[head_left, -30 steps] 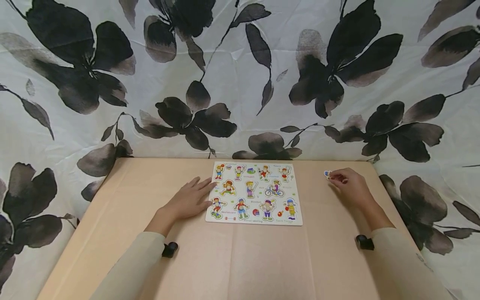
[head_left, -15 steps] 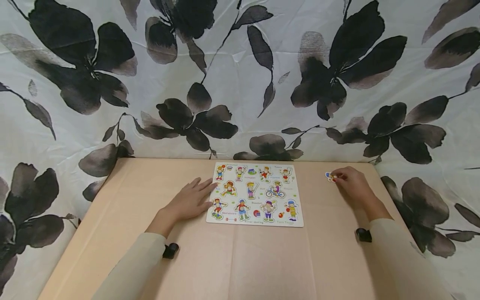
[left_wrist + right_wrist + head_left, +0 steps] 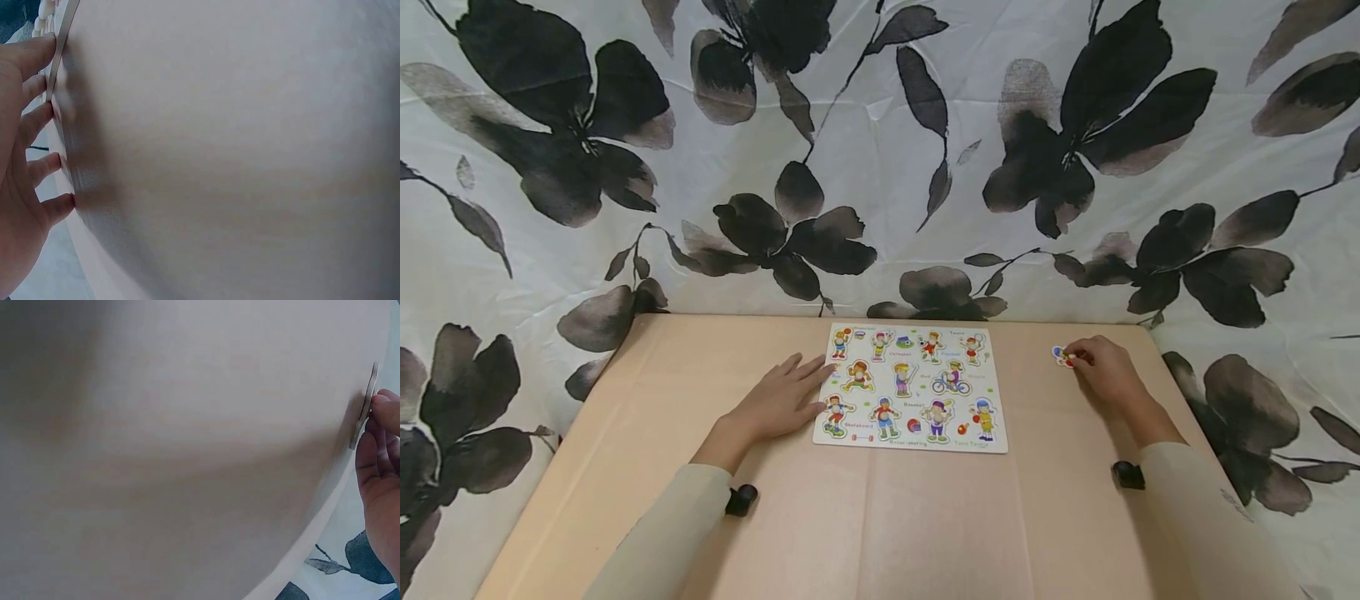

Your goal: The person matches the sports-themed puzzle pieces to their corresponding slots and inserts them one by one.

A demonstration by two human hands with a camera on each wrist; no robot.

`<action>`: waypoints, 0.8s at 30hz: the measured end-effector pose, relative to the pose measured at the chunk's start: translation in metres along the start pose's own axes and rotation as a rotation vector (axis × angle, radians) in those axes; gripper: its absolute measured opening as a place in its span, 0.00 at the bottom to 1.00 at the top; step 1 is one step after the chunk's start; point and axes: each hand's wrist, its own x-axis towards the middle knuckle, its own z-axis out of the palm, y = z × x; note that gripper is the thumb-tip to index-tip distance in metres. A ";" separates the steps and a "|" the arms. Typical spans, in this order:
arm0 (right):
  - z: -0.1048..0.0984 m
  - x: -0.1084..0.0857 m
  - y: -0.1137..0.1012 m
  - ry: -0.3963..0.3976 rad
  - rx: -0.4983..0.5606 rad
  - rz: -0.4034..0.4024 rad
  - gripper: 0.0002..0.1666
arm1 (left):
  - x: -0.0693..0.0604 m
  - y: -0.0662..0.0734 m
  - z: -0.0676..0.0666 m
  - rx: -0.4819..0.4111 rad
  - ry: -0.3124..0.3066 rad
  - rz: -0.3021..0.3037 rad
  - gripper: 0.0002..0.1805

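A white puzzle board (image 3: 880, 391) with colourful figures of sporty children lies flat at the far middle of the table. My left hand (image 3: 775, 400) rests spread over the board's left edge. In the left wrist view, fingertips (image 3: 41, 114) touch along that edge. Off to the board's right, my right hand (image 3: 1108, 371) pinches a small wooden puzzle piece (image 3: 1060, 356) with a blue, yellow and red print. From the right wrist view, the piece (image 3: 365, 409) appears edge-on, tilted up close to the tabletop; its printed face is hidden there.
The pale wood-coloured table (image 3: 940, 525) ends just behind the board. A white cloth (image 3: 910, 167) printed with dark flowers hangs behind and shows past both sides. Black wrist cameras (image 3: 742, 500) sit under both sleeves.
My right fingers have shifted on the piece and turned it slightly, so more of its print shows. My left hand stays on the board. The head view has shifted a little.
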 end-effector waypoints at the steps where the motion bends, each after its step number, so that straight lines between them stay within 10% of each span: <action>1: -0.001 -0.001 -0.001 -0.003 0.002 0.005 0.10 | 0.000 0.000 0.000 0.001 0.000 0.000 0.38; 24: 0.006 -0.026 -0.053 -0.019 0.092 0.027 0.10 | -0.001 0.001 -0.001 0.014 -0.004 0.004 0.38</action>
